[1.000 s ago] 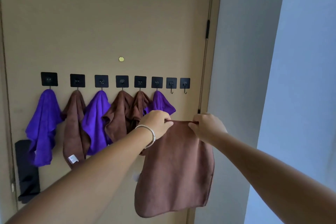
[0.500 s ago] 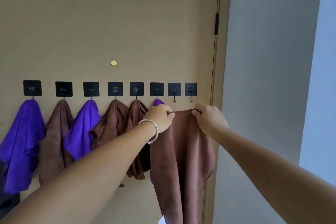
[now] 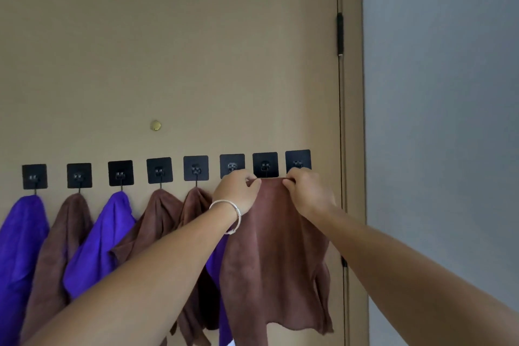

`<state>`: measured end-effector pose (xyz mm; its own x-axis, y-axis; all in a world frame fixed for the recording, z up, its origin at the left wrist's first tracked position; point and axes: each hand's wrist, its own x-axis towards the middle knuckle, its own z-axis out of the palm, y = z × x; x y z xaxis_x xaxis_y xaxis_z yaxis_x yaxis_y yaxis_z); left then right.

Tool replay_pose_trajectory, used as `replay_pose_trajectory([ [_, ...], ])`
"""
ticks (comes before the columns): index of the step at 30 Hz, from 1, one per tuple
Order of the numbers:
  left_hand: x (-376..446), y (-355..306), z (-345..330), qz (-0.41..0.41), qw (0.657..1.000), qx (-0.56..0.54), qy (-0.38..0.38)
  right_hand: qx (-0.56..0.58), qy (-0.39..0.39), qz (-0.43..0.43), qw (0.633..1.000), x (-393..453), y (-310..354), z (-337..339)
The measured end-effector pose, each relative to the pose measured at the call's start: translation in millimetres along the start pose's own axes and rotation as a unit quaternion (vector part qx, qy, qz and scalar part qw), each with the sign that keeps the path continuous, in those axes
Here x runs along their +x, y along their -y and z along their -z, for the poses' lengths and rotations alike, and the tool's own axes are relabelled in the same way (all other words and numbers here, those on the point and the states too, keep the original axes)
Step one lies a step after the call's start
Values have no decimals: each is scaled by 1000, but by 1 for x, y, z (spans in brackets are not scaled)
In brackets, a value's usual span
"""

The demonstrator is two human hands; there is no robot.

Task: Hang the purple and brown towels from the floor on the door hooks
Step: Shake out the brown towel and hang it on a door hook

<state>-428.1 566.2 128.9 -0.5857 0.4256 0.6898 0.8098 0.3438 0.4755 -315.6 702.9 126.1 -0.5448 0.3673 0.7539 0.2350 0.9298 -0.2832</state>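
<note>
The left hand (image 3: 238,191) pinches the top edge of a brown towel (image 3: 275,261) between thumb and curled fingers, a pale bracelet (image 3: 231,215) on its wrist. The right hand (image 3: 307,194) pinches the same edge a little to the right, so the hem runs taut and level between them, just below the seventh hook plate (image 3: 265,163). Whether the cloth has caught on that hook cannot be told — the hem and the hands cover the hook's prong. The rest of the towel hangs down flat against the door (image 3: 168,50), its lower edge uneven.

Right of it the eighth hook plate (image 3: 298,160) is partly hidden by the right hand's knuckles. Left of the left hand is the sixth plate (image 3: 232,164), and a purple towel (image 3: 214,264) shows below the forearm (mostly covered by the arm and the brown cloth). Farther left hang five more: brown (image 3: 196,222), brown (image 3: 157,222), purple (image 3: 104,247), brown (image 3: 61,247), purple (image 3: 19,255) — each on its own black square plate. A small brass peephole (image 3: 155,125) sits above the row. A grey wall (image 3: 449,121) borders the door frame on the right.
</note>
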Motion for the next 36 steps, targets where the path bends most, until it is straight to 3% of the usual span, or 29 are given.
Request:
replay_pose_trajectory([
  [10,35,25,-26,-14,997,71,-39,-121,-32,72,990,50,-11,-35],
  [18,40,34,-41,-98,971,217,-28,-225,-57,83,969,38,-14,-67],
  [25,23,29,-63,-105,979,172,19,-150,-59,56,985,18,-5,-80],
  [28,13,31,-71,-45,995,71,47,15,-28,-27,999,10,-10,-78],
  [33,5,32,-78,20,992,-48,113,77,3,-17,997,-17,-21,-94],
  [36,7,38,-68,100,971,-80,203,144,32,-26,989,-28,-23,-101],
])
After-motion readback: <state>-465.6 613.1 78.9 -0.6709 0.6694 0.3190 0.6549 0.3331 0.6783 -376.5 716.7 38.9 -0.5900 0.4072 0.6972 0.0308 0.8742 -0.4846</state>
